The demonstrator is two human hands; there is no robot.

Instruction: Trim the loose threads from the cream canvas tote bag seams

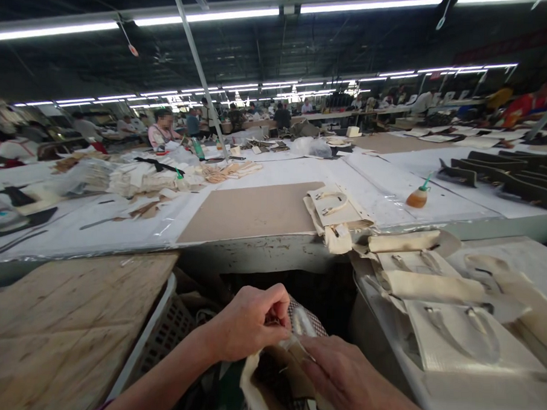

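A cream bag piece [253,382] with a dark, open inside lies at the lap, low in the middle of the view. My left hand [254,322] is closed at its upper edge, thumb and index finger pinched together. What sits between those fingertips is too small to make out. From the right, my right hand [347,374] holds the same edge, fingers wrapped over the material and partly hidden. Checked cloth [309,315] shows behind and below the hands.
Cream bags with handles [458,337] cover the right-hand surface. Another bag [334,206] lies at the table's front edge, by a brown board [255,210] and a glue bottle [418,196]. A plastic basket [168,330] and wooden board [64,323] are at left. People work farther back.
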